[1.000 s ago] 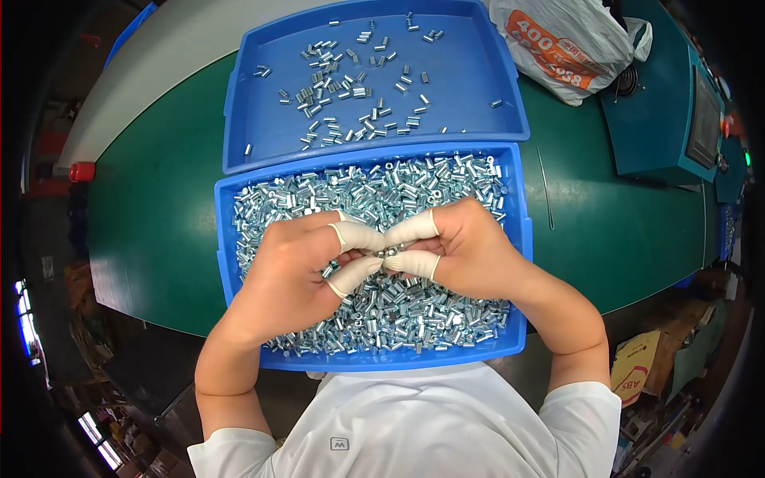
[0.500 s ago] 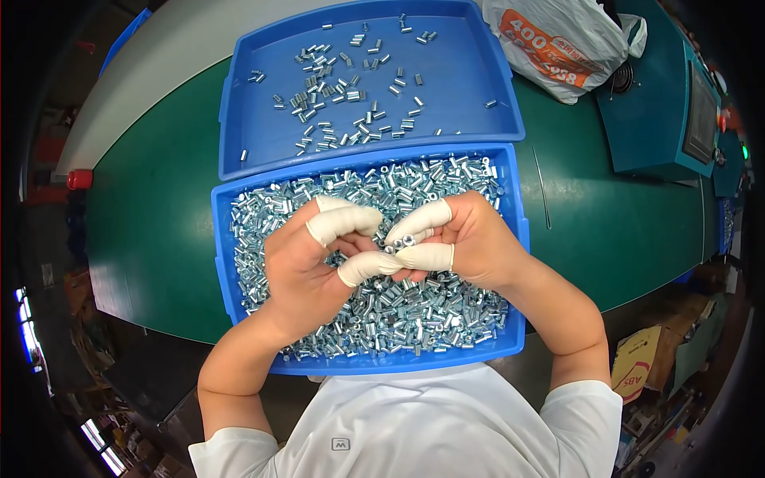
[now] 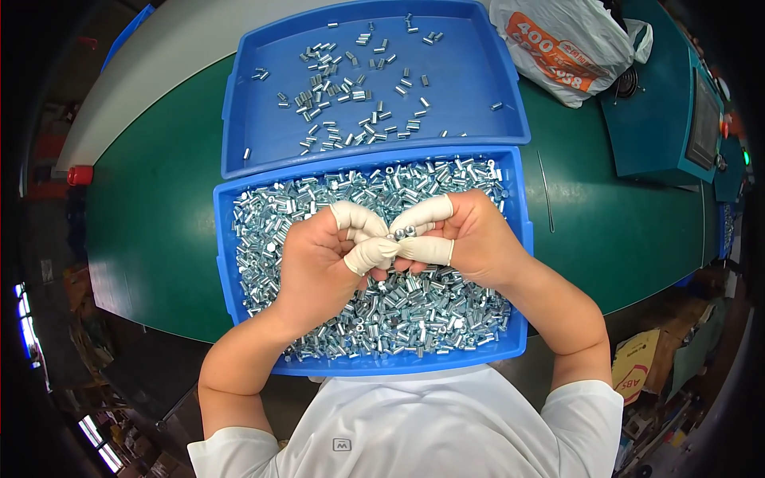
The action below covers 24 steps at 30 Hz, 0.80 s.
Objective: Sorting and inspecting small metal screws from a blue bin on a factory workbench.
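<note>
My right hand (image 3: 470,239), with cream rubber cots on thumb and fingers, is closed around a few small shiny metal sleeves (image 3: 405,232), whose round ends show between its fingertips. Against it, fingertips touching, is my left hand (image 3: 331,251), also in finger cots and pinched at the sleeves' left end. How many pieces each hand has is hidden by the fingers. Both hands are above a blue tray (image 3: 526,263) heaped with loose silvery sleeves (image 3: 414,319).
Behind it, touching, stands a second blue tray (image 3: 271,103) with scattered sleeves. A thin metal rod (image 3: 546,191) lies on the green tabletop (image 3: 590,247) at the right. Farther back are a white plastic bag (image 3: 558,48) and a teal machine (image 3: 649,119). A red container (image 3: 80,176) sits far left.
My left hand has moved in to the right, and its thumb and forefinger have come together at the sleeves. My right hand stays nearly where it was.
</note>
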Tool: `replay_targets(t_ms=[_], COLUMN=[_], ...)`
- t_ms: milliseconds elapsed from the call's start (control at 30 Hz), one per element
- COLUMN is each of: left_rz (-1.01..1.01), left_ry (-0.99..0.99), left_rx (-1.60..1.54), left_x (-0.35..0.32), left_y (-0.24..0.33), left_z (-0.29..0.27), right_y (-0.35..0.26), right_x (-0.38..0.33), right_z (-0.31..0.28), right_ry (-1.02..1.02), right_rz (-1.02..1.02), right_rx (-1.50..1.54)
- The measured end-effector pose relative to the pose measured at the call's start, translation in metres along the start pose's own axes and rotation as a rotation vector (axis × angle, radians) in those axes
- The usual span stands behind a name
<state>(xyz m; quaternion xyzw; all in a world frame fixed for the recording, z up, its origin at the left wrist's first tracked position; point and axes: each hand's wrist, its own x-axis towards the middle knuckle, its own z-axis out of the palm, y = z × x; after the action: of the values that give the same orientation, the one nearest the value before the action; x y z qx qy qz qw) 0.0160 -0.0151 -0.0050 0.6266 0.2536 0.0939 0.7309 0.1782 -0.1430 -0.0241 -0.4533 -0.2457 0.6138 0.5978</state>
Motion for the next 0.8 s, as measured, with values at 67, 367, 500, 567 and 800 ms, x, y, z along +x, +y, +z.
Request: replay_targets(t_ms=[67, 367, 500, 567, 800], left_rz=[0.015, 0.110, 0.079, 0.123, 0.125], left_ry=[0.004, -0.052, -0.015, -0.026, -0.093], left_rx=[-0.038, -0.118, -0.067, -0.061, 0.143], left_x=[0.000, -0.003, -0.006, -0.006, -0.011], left_y=[-0.001, -0.005, -0.003, -0.005, -0.006], left_z=[0.001, -0.005, -0.005, -0.004, -0.012], right_y=[-0.002, -0.005, -0.004, -0.002, 0.001], right_x=[0.001, 0.001, 0.000, -0.001, -0.004], right_z=[0.000, -0.001, -0.001, 0.000, 0.002], right_ry=[0.032, 0.059, 0.026, 0.022, 0.015], right_rz=[0.027, -0.020, -0.049, -0.054, -0.114], right_rx=[-0.002, -0.013, -0.027, 0.033, -0.069])
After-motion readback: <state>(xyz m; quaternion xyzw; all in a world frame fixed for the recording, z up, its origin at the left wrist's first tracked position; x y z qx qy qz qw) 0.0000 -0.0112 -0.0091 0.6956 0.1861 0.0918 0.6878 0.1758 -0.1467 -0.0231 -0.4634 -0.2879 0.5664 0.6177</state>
